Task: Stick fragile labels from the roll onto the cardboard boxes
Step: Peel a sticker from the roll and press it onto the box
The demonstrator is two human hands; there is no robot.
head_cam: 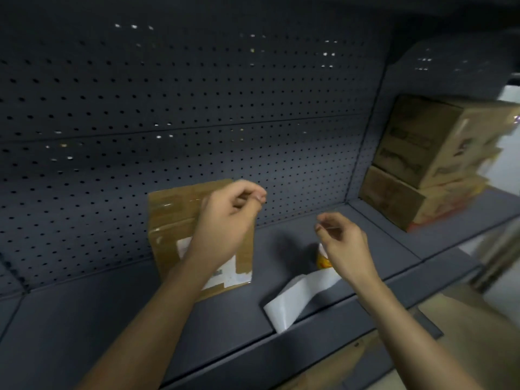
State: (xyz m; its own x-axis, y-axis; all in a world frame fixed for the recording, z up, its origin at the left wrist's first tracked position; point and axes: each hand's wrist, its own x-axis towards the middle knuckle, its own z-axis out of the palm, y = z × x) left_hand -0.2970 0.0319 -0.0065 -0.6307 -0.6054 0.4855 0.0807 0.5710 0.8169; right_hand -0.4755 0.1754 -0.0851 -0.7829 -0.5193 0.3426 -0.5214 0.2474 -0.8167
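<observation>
A taped cardboard box (pixel 168 220) with a white shipping slip stands upright on the grey shelf (pixel 112 311), against the pegboard. My left hand (pixel 228 220) is raised in front of the box, thumb and forefinger pinched together near its top right corner, with nothing visible between them. My right hand (pixel 343 243) hovers to the right, its fingertips pinched too; a thin pale sliver shows there, too blurred to name. Below it the yellow label roll (pixel 323 261) lies on the shelf, mostly hidden. Its white backing strip (pixel 287 299) trails over the shelf's front edge.
A dark perforated back panel (pixel 197 108) rises behind the shelf. At the far right, two printed cardboard boxes (pixel 439 147) sit stacked on the adjoining shelf. More cardboard (pixel 464 333) lies on a lower level at the bottom right.
</observation>
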